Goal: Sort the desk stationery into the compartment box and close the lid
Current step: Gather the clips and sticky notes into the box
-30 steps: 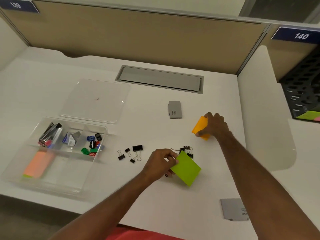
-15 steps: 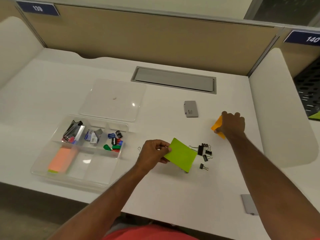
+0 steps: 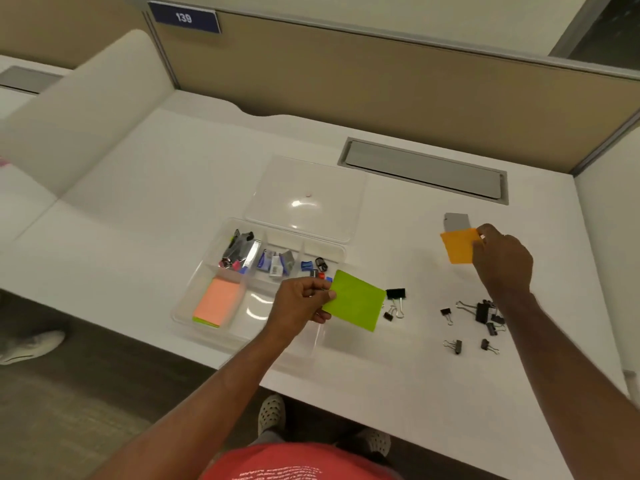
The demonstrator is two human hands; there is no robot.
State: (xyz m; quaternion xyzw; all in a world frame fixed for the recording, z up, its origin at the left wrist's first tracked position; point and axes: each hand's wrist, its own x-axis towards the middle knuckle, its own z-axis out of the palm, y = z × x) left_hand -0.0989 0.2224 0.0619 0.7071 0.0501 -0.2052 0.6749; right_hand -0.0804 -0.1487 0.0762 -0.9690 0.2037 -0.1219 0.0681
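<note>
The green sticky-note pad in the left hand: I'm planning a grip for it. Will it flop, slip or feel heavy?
Probably stiff: the green sticky-note pad juts flat past the left hand, pinched at one edge, without sagging. Likely light, since that edge pinch alone carries it. Its matte paper faces suggest little slipping.

White tabletop (image 3: 138, 216) carries a clear compartment box (image 3: 207, 308) with its lid (image 3: 308, 195) open flat behind it. Black binder clips (image 3: 481, 317) lie scattered to the right; a grey card (image 3: 456, 221) sits further back.
</note>
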